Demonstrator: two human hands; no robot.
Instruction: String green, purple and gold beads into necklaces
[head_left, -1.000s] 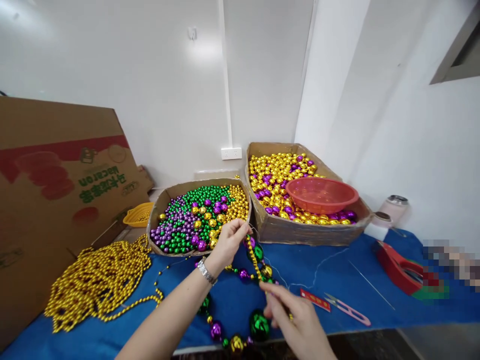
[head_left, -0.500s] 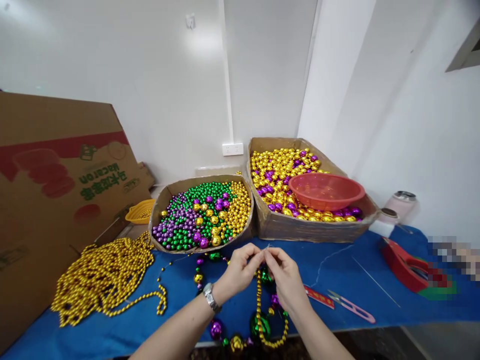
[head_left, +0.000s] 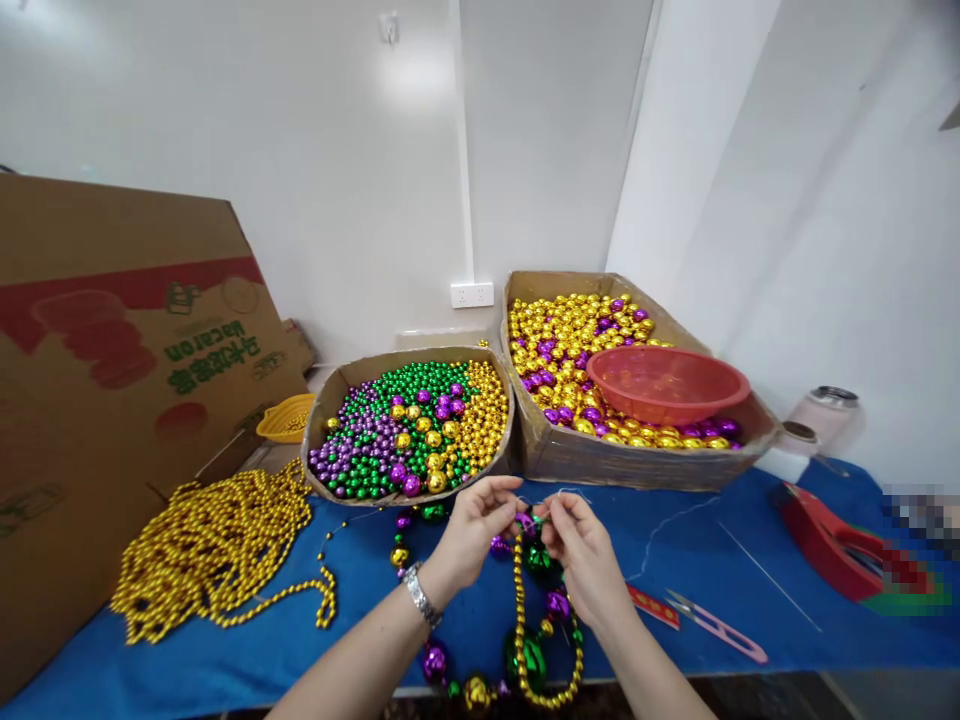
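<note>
A thin pale thread (head_left: 574, 492) runs at the fingertips of both hands, over the blue cloth. My left hand (head_left: 480, 525), with a watch at the wrist, has its thumb and fingers pinched near the thread and beads. Just to the right, my right hand (head_left: 574, 535) pinches the thread, its fingers curled. Below them hangs a loop of small gold beads (head_left: 519, 600). Around it lies a necklace of purple, green and gold balls, with a large green ball (head_left: 525, 657) near the table's front edge.
Boxes of loose beads (head_left: 517, 440) stand behind, one holding a red basket (head_left: 667, 385). Gold bead strings (head_left: 210, 550) lie left beside a big carton (head_left: 135, 400). Pink-handled snips (head_left: 720, 628), a needle (head_left: 772, 577) and a red tape dispenser (head_left: 832, 550) lie right.
My hands have moved slightly apart, and the fingers of the left hand have lifted and spread a little. The whole view has shifted slightly.
</note>
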